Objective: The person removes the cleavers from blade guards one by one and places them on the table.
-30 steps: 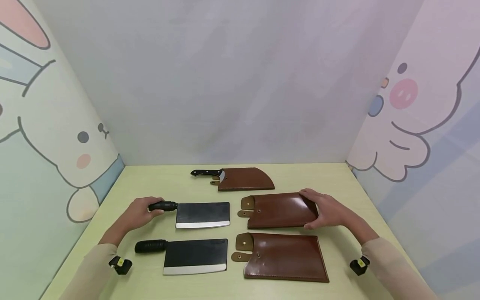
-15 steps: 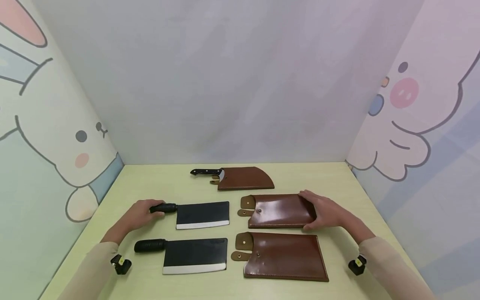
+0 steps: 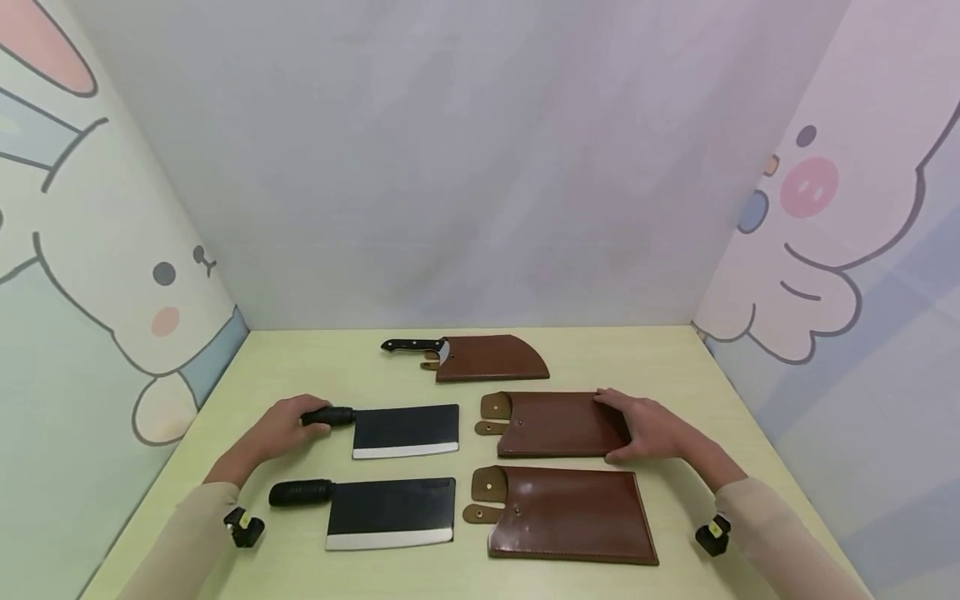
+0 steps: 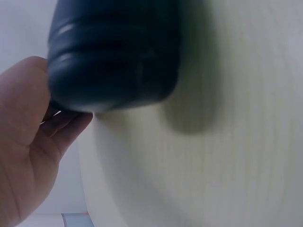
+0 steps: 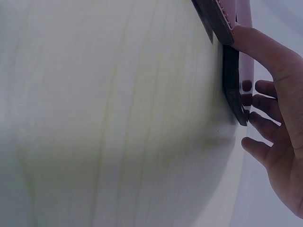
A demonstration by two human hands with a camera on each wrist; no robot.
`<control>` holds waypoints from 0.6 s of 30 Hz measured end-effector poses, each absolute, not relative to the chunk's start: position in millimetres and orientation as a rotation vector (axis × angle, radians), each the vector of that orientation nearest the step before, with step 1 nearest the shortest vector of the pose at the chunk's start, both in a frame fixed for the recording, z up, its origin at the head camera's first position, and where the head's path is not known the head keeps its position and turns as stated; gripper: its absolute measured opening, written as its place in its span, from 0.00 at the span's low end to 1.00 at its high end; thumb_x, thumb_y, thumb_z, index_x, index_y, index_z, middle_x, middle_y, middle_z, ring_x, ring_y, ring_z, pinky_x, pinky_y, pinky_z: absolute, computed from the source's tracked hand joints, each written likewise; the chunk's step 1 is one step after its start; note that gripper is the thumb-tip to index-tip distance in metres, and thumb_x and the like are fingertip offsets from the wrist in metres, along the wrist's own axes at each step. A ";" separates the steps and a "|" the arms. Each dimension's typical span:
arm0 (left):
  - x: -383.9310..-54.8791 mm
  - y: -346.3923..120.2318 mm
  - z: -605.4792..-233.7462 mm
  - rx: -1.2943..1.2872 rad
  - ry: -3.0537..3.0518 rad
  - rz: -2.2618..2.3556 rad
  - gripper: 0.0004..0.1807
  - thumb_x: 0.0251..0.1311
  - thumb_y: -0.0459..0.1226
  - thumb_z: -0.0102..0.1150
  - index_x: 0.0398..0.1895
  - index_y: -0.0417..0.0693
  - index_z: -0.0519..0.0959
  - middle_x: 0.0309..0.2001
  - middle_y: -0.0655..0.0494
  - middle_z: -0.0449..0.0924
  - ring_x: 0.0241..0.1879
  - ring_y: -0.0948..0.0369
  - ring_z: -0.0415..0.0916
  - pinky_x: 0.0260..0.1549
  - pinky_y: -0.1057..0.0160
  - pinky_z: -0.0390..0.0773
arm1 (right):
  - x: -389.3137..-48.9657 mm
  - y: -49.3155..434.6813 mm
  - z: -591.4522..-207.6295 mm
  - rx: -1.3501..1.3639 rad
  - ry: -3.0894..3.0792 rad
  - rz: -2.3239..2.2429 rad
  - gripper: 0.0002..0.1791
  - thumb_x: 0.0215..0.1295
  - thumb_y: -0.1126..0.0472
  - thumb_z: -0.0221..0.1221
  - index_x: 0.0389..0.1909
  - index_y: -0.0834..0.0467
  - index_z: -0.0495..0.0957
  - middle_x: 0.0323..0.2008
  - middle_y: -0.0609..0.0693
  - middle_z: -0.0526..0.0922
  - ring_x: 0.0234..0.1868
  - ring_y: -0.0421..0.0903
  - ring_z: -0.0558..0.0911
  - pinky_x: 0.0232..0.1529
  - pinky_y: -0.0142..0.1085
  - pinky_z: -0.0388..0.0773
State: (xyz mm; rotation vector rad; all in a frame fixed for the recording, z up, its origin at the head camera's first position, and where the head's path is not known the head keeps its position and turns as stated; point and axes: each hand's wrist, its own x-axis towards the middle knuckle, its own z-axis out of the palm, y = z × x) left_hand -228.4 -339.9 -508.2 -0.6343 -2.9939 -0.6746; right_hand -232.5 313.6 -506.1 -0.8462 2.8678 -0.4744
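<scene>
My left hand (image 3: 281,427) grips the end of the black handle of a cleaver (image 3: 406,427), whose dark blade with a pale edge points right. In the left wrist view, another black handle (image 4: 113,56) in front hides part of that hand. My right hand (image 3: 651,427) holds the right end of a brown leather knife sheath (image 3: 562,423), thumb at its near edge and fingers at its far edge. Its tan flap and strap face the cleaver. In the right wrist view, the hand's fingers (image 5: 265,105) are bent beside the sheath's edge.
Nearer lies a second cleaver (image 3: 392,512), with another brown sheath (image 3: 573,512) to its right. At the back, a knife with a black handle (image 3: 412,344) sits inside a curved brown sheath (image 3: 495,358). Walls stand behind and at both sides of the pale table (image 3: 315,367).
The sheath in my right hand has tilted, its far edge lowering slightly and the bright glare fading from its surface. My left hand and its cleaver have shifted very slightly.
</scene>
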 end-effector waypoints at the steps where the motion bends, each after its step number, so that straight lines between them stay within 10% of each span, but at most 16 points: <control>1: -228.3 -339.9 -508.3 -0.633 -2.996 -0.669 0.22 0.63 0.38 0.70 0.56 0.34 0.81 0.52 0.39 0.84 0.55 0.39 0.79 0.54 0.37 0.75 | -232.8 313.4 -505.7 -0.861 2.869 -0.462 0.62 0.47 0.27 0.73 0.76 0.58 0.63 0.72 0.58 0.70 0.65 0.57 0.77 0.59 0.54 0.76; 18: -247.9 -320.9 -476.5 -0.601 -3.011 -0.673 0.29 0.71 0.48 0.62 0.65 0.35 0.76 0.59 0.38 0.80 0.57 0.39 0.77 0.55 0.37 0.74 | -254.8 297.9 -469.8 -0.904 2.871 -0.542 0.54 0.54 0.34 0.72 0.75 0.59 0.66 0.75 0.62 0.65 0.72 0.64 0.68 0.63 0.62 0.70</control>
